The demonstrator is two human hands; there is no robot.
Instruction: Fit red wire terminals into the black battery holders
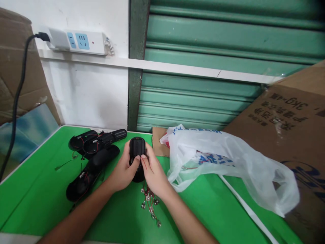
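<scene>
Curved black plastic shells (98, 165) lie left of the oval black plastic housing (137, 147). The left hand (126, 173) and right hand (153, 171) clasp its sides, seemingly for steadiness, though detail blurs; a translucent plastic bag (241, 161) sits rightward.

3kg×4 (289, 100) on brown carton (286, 142), chinese characters (284, 117) beside
</scene>
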